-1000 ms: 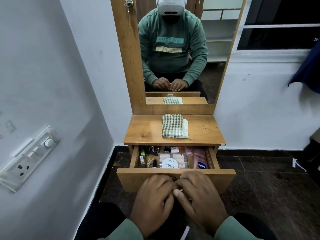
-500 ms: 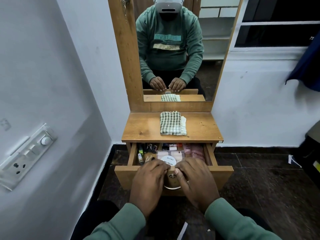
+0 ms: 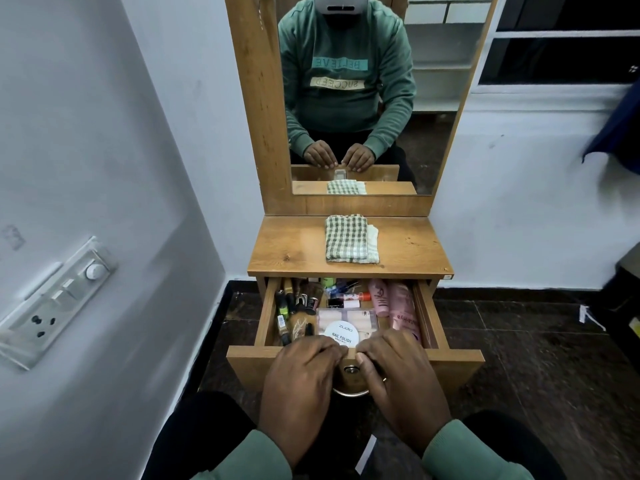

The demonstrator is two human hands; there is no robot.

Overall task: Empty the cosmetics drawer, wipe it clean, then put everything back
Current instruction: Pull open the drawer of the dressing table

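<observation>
The wooden drawer (image 3: 460,358) of a small dressing table stands pulled out and full of cosmetics. Inside lie a round white nail polish remover tub (image 3: 341,332), two pink tubes (image 3: 398,306), and several small bottles and brushes (image 3: 294,306) on the left. My left hand (image 3: 298,386) and my right hand (image 3: 401,379) lie side by side over the top edge of the drawer front, fingers curled on it, above the round metal handle (image 3: 350,386). A folded green checked cloth (image 3: 348,239) rests on the tabletop (image 3: 412,247).
A mirror (image 3: 356,95) in a wooden frame rises behind the tabletop and reflects a person in a green sweatshirt. A white wall with a switch and socket panel (image 3: 55,299) stands close on the left. Dark tiled floor (image 3: 536,358) spreads to the right.
The drawer has slid further out, showing more of its contents. Both hands have moved from the handle area up onto the top edge of the drawer front.
</observation>
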